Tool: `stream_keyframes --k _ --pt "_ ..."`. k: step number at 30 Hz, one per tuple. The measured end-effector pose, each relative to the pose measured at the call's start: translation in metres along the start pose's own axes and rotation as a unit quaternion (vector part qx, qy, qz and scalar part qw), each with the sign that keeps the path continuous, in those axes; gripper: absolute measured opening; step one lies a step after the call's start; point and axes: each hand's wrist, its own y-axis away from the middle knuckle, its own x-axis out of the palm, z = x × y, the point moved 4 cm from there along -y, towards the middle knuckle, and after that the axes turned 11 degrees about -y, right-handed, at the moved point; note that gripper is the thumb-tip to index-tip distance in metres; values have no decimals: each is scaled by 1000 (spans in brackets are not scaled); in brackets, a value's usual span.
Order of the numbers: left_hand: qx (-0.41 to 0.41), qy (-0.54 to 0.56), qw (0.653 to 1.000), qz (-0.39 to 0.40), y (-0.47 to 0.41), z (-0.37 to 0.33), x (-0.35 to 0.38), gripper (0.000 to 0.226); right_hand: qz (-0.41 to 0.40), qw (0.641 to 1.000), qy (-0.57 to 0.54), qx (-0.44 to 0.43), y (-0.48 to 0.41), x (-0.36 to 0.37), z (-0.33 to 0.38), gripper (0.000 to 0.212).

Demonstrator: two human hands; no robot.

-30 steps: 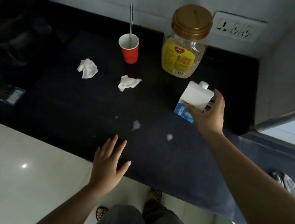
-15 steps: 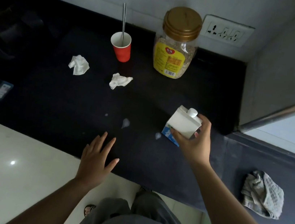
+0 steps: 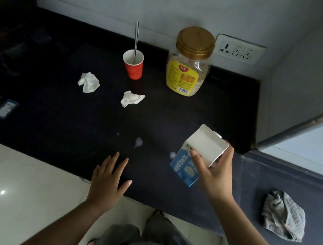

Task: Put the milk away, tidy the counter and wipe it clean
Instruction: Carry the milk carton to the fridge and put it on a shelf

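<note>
The milk carton (image 3: pixel 197 154) is gripped by the right hand (image 3: pixel 214 174), thumb across its front, and is held tilted above the counter's (image 3: pixel 57 120) front edge; a second ago it was back beside the oats jar (image 3: pixel 189 64), so the putting-away is judged begun. The left hand (image 3: pixel 109 179) is spread flat and empty at the edge, as before. Milk spots (image 3: pixel 138 142), two crumpled tissues (image 3: pixel 89 82), the red cup (image 3: pixel 133 64) and the grey cloth (image 3: pixel 283 215) are left untouched.
</note>
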Motion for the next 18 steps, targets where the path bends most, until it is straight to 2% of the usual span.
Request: stream_keyframes --k 5,8,11,14,18 --pt "17 34 999 -1 2 7 -11 76 45 999 26 6 32 32 11 65" --pt "-7 84 996 -21 16 25 -23 63 90 995 53 4 50 64 16 65" --pt "-53 160 985 -46 50 64 -33 63 140 987 78 -4 69 106 22 63" --pt "-106 206 970 -70 106 123 -30 74 200 976 87 -9 94 162 27 61" --pt "-231 217 945 -78 209 208 -1 79 308 945 107 -12 148 255 28 62"
